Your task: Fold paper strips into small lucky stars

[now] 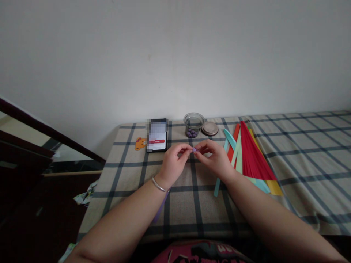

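Observation:
My left hand [175, 160] and my right hand [215, 157] meet over the checked cloth [128, 182], fingertips pinched together on a small purple paper piece [194, 149]. A purple paper strip [160, 210] trails down under my left wrist, which wears a silver bangle. Just right of my right hand lies a fan of coloured paper strips [253, 157]: red, teal, pale green, orange and yellow.
A clear jar [193, 125] with small purple pieces inside stands at the back, its lid [210, 128] beside it. A phone [157, 135] lies left of the jar, next to an orange bear print. The cloth's left edge drops to a dark floor.

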Available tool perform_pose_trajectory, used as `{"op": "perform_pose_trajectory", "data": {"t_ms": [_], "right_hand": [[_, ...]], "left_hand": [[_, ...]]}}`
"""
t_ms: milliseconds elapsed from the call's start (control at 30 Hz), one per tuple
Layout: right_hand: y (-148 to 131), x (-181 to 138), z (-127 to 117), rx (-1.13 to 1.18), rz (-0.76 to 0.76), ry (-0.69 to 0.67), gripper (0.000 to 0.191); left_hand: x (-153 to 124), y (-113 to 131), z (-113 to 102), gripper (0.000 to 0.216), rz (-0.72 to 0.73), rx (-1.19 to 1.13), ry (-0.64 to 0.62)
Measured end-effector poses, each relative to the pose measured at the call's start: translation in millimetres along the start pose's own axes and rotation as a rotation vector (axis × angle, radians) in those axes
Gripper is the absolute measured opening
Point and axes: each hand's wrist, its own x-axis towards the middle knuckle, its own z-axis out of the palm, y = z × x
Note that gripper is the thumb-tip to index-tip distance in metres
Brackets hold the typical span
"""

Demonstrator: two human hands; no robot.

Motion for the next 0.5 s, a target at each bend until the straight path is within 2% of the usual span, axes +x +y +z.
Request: {"op": "perform_pose_trajectory", "data": {"t_ms": [200,367,500], "right_hand": [[2.0,2.7,-1.8,-0.002,0.034,0.003,0.010],[5.2,8.3,-9.1,0.070,0.161,0.089,0.017],[8.0,14.9,-15.3,0.111,0.251,0.168,0.026]], "left_hand": [[0.7,-2.2,-0.8,0.012,0.071,0.177,-0.015],[0.4,-6.0,0.7,0.032,0.169,0.449,-0.107],[-1.0,-5.7,-1.7,0.037,0.172,0.690,-0.133]]}}
